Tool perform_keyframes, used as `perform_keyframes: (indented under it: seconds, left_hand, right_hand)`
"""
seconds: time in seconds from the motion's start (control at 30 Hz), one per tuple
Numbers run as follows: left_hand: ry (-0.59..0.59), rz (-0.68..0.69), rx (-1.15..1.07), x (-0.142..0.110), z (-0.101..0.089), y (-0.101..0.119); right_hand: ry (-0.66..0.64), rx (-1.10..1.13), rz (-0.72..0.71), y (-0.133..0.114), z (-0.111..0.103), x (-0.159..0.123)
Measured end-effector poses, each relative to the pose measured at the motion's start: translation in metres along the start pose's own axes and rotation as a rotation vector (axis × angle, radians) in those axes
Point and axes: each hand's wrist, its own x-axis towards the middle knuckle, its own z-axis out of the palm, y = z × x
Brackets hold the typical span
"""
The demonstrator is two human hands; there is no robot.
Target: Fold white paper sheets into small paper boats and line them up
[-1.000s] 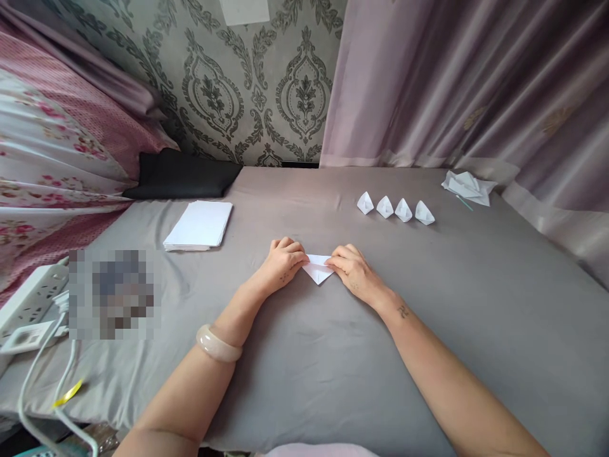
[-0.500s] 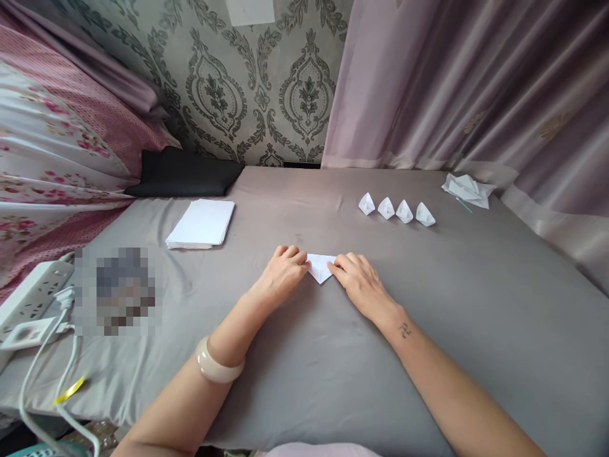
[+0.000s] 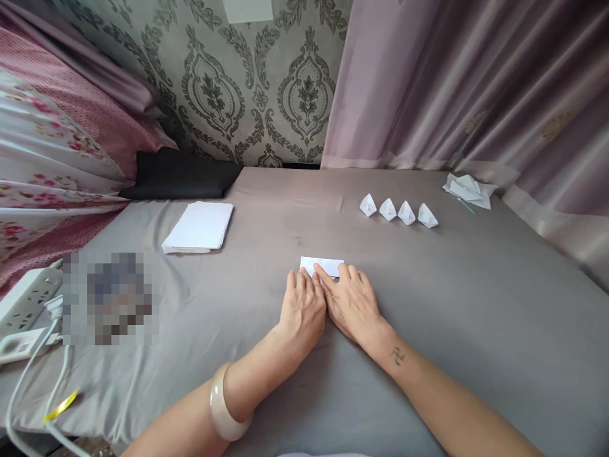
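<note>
Your grey cloth-covered table (image 3: 523,317) filled most of the view. A mauve curtain (image 3: 451,76) hung at far right, a patterned wall (image 3: 259,95) stood behind. Black cloth (image 3: 183,174) lay at the far left corner; you had a white paper stack (image 3: 198,225) just in front of it. Power strip (image 3: 28,289) sat at the left edge, cables plugged in.

Your right hand (image 3: 354,298) was back up, one digit stretched leftward onto the folded paper (image 3: 333,268), other fingers bent near its right end. Your left hand (image 3: 304,311) kept its fingers close together, tips at the paper's near left part. Couldn't tell if either hand pinched; thumbs unclear.

White paper bundle (image 3: 470,189) lay at far right. Your folded paper was mid-table, under your fingertips: long axis left to right, almost level, straight long edge facing the wall. Your hands hid most of its near side, so any tip's direction couldn't be told. Four small folded pieces (image 3: 406,213) sat in a row beyond it, rightward. Thin green stick (image 3: 466,205) lay just beside the bundle.
</note>
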Motion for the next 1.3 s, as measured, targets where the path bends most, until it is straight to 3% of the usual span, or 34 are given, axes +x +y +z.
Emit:
perform_keyframes:
  seconds: [0.23, 0.43, 0.57, 0.7, 0.83, 0.97, 1.07, 1.2, 1.3]
  left_hand:
    - [0.057, -0.045, -0.187, 0.014, -0.004, -0.019]
    - [0.111, -0.058, -0.326, 0.027, 0.014, -0.046]
    - [0.164, -0.064, -0.547, 0.031, 0.026, -0.059]
    - [0.112, -0.084, -0.81, 0.034, 0.028, -0.071]
    - [0.056, -0.08, -0.907, 0.036, 0.028, -0.08]
    - [0.102, -0.004, -0.869, 0.036, 0.032, -0.084]
    - [0.154, 0.078, -0.683, 0.036, 0.033, -0.086]
    - [0.14, 0.222, -0.385, 0.032, 0.025, -0.087]
    - [0.132, 0.235, -0.325, 0.029, 0.017, -0.085]
  right_hand:
    - [-0.022, 0.057, 0.009, 0.006, 0.0, -0.002]
    - [-0.043, 0.08, 0.07, 0.016, -0.002, -0.006]
    - [-0.017, 0.082, 0.066, 0.02, -0.003, -0.006]
    - [0.033, 0.102, 0.07, 0.024, 0.0, -0.003]
    - [0.09, 0.138, 0.089, 0.027, 0.006, -0.002]
    - [0.117, 0.139, 0.086, 0.029, 0.01, -0.001]
    - [0.136, 0.146, 0.087, 0.029, 0.011, 0.0]
    - [0.186, 0.177, 0.146, 0.029, 0.013, 0.004]
    - [0.205, 0.17, 0.198, 0.028, 0.016, 0.008]
